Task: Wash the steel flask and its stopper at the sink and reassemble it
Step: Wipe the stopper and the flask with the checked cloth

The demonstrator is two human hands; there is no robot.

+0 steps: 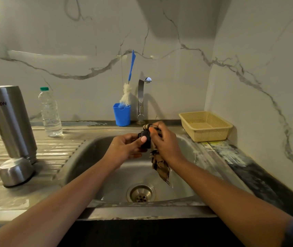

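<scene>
Currently: left hand (pixel 124 148) grips one black stopper (pixel 145 139); right hand (pixel 167 145) clutches one brown rag (pixel 161 168); blue plastic cup (pixel 121 114) holds one white-bristled brush (pixel 126 97).

Brushed steel flask (pixel 11 122); frayed cloth (pixel 161 168), prob. cotton.

Dim, greenish-yellow indoor light, with a bright glare in the top left corner. A pale reflected streak crosses the wall (pixel 49 54). The tap (pixel 141 97) casts a soft shadow to its right; the flask (pixel 10 120) carries dull highlights. Wide-angle bending curves the counter (pixel 249 166) and stretches the forearms (pixel 71 202); detail is slightly soft
</scene>
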